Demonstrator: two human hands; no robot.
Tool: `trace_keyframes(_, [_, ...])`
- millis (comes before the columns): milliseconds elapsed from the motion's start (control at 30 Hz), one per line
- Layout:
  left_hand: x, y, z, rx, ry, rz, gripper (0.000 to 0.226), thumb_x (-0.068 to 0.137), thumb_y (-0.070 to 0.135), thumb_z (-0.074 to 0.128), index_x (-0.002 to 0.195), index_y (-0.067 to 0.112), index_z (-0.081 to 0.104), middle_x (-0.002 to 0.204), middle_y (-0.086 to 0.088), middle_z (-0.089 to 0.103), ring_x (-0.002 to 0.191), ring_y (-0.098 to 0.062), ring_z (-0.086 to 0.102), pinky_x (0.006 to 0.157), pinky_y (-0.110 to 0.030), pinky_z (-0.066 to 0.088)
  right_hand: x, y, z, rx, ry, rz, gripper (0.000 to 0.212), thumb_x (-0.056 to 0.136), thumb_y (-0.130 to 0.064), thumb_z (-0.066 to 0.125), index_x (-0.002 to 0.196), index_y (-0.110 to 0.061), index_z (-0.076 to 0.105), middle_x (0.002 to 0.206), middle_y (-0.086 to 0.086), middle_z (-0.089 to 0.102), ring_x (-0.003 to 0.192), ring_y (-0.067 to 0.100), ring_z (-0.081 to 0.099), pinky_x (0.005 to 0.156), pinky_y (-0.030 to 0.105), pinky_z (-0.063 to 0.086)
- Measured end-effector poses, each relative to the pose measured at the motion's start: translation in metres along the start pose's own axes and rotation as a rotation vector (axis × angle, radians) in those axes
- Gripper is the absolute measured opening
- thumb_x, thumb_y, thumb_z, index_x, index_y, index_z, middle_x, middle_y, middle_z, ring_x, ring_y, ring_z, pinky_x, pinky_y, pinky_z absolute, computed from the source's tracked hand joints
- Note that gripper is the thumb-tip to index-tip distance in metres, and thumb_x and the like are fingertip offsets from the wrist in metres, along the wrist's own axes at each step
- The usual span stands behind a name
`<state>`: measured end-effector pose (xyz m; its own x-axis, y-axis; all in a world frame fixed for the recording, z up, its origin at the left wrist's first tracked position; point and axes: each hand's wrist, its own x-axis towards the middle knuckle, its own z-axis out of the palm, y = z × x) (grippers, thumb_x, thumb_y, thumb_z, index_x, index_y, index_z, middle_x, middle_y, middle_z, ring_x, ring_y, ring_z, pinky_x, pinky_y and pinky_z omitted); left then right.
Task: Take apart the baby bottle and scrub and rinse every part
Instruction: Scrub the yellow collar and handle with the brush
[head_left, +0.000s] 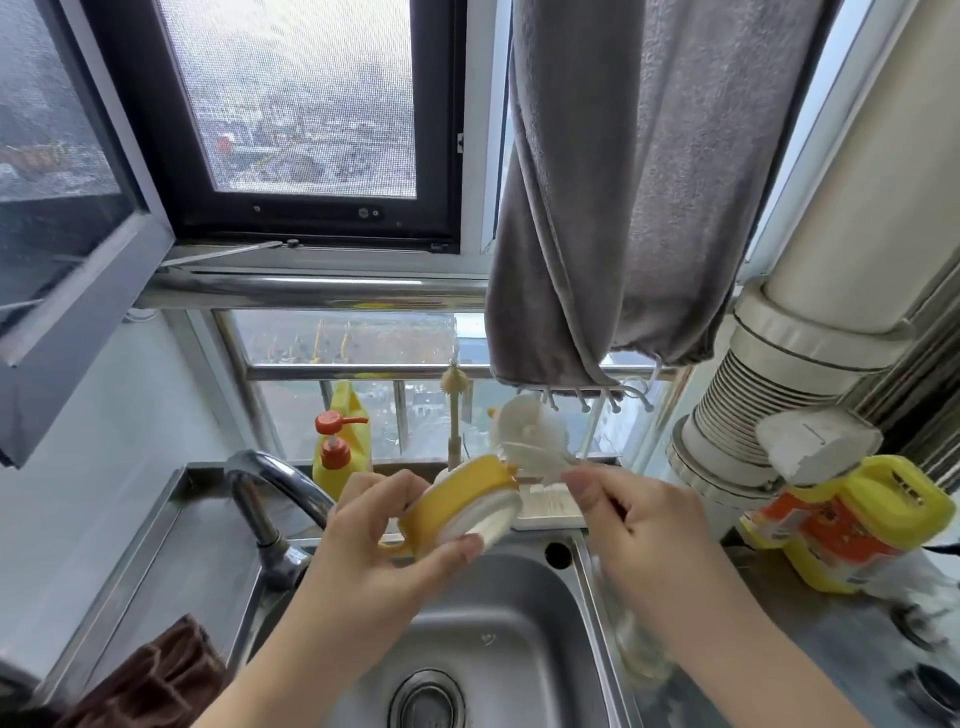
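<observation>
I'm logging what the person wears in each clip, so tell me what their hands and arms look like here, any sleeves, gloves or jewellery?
Both are bare. The left hand and right hand wear no gloves, and no rings, watch or bracelet show. Both forearms are uncovered as far as the frame's bottom edge, with no sleeve in view. The fingernails are short and look unpainted.

Above the sink (524, 613), my left hand (374, 545) holds the bottle collar (460, 504); my right hand (628, 514) is right of it, the faucet (270, 499) left, soap bottles (340, 441) behind.
</observation>
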<state>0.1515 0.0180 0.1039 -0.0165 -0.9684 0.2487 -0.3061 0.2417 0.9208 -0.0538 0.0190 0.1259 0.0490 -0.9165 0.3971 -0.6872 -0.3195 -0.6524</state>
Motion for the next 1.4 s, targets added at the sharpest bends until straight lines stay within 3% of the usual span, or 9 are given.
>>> trace_keyframes(167, [0.005, 0.002, -0.001, -0.505, -0.094, -0.270, 0.060, 0.042, 0.060, 0.083, 0.060, 0.009, 0.056, 0.055, -0.006, 0.053, 0.052, -0.013, 0.045, 0.060, -0.023, 0.038, -0.011, -0.009, 0.005, 0.058, -0.028, -0.079, 0.045, 0.090, -0.054, 0.038, 0.105, -0.027, 0.071, 0.059, -0.041, 0.050, 0.057, -0.018, 0.049, 0.053, -0.001, 0.031])
trace_keyframes(333, [0.003, 0.003, -0.006, -0.556, -0.243, -0.318, 0.043, 0.051, 0.035, 0.077, 0.066, 0.002, 0.054, 0.065, -0.016, 0.065, 0.062, -0.019, 0.064, 0.059, -0.019, 0.047, -0.015, 0.005, 0.009, 0.088, -0.053, -0.016, 0.057, 0.082, -0.062, 0.032, 0.102, -0.026, 0.072, 0.058, -0.037, 0.053, 0.059, -0.014, 0.051, 0.055, 0.002, 0.035])
trace_keyframes(467, [0.009, -0.002, -0.010, -0.642, -0.163, -0.379, 0.045, 0.044, 0.042, 0.088, 0.066, 0.011, 0.065, 0.064, -0.014, 0.061, 0.061, -0.023, 0.063, 0.062, -0.030, 0.048, -0.019, 0.013, 0.002, 0.054, -0.001, 0.041, 0.054, 0.079, -0.064, 0.031, 0.089, -0.031, 0.072, 0.051, -0.028, 0.051, 0.054, -0.007, 0.051, 0.049, 0.005, 0.033])
trace_keyframes(600, [0.011, 0.004, -0.002, -0.610, -0.155, -0.452, 0.033, 0.071, 0.046, 0.071, 0.063, 0.013, 0.070, 0.063, -0.012, 0.060, 0.055, -0.021, 0.059, 0.063, -0.032, 0.047, -0.027, 0.008, 0.010, 0.044, -0.066, 0.008, 0.046, 0.081, -0.072, 0.028, 0.103, -0.045, 0.058, 0.062, -0.028, 0.053, 0.058, -0.008, 0.049, 0.055, 0.010, 0.035])
trace_keyframes(833, [0.005, 0.005, -0.001, -0.520, -0.280, -0.305, 0.026, 0.082, 0.028, 0.066, 0.077, 0.002, 0.068, 0.068, -0.014, 0.064, 0.061, -0.018, 0.059, 0.059, -0.022, 0.048, -0.029, 0.004, 0.006, 0.016, -0.084, 0.007, 0.063, 0.079, -0.080, 0.020, 0.102, -0.038, 0.061, 0.061, -0.024, 0.052, 0.063, -0.003, 0.050, 0.059, 0.018, 0.038])
trace_keyframes(967, [-0.001, 0.006, 0.007, -0.303, -0.373, -0.142, 0.037, 0.078, 0.043, 0.063, 0.080, 0.006, 0.063, 0.068, -0.005, 0.064, 0.066, -0.017, 0.053, 0.064, -0.030, 0.035, -0.004, -0.001, -0.001, -0.046, -0.018, 0.008, 0.040, 0.091, -0.056, 0.037, 0.092, -0.030, 0.068, 0.051, -0.021, 0.051, 0.057, 0.002, 0.049, 0.054, 0.019, 0.035])
trace_keyframes(1067, [0.001, 0.005, 0.005, -0.338, -0.287, -0.131, 0.025, 0.079, 0.034, 0.061, 0.073, 0.010, 0.063, 0.065, -0.001, 0.061, 0.063, -0.010, 0.055, 0.062, -0.018, 0.040, -0.004, -0.003, -0.003, -0.065, -0.045, -0.040, 0.034, 0.093, -0.057, 0.036, 0.097, -0.033, 0.060, 0.053, -0.019, 0.053, 0.055, 0.001, 0.051, 0.051, 0.015, 0.036])
trace_keyframes(1233, [-0.003, -0.004, 0.000, -0.184, -0.282, -0.069, 0.040, 0.077, 0.051, 0.056, 0.077, 0.011, 0.058, 0.068, -0.012, 0.050, 0.067, -0.018, 0.045, 0.066, -0.035, 0.031, -0.005, -0.002, -0.001, -0.094, -0.072, -0.014, 0.053, 0.088, -0.064, 0.024, 0.095, -0.030, 0.065, 0.048, -0.014, 0.049, 0.060, 0.007, 0.051, 0.054, 0.027, 0.036])
trace_keyframes(1400, [0.004, 0.001, 0.002, -0.549, -0.088, -0.199, 0.021, 0.073, 0.036, 0.065, 0.068, 0.015, 0.065, 0.069, -0.009, 0.055, 0.068, -0.020, 0.045, 0.064, -0.029, 0.034, -0.017, -0.013, 0.014, -0.113, -0.079, -0.075, 0.048, 0.089, -0.065, 0.024, 0.108, -0.035, 0.057, 0.064, -0.008, 0.061, 0.073, 0.013, 0.055, 0.057, 0.031, 0.045])
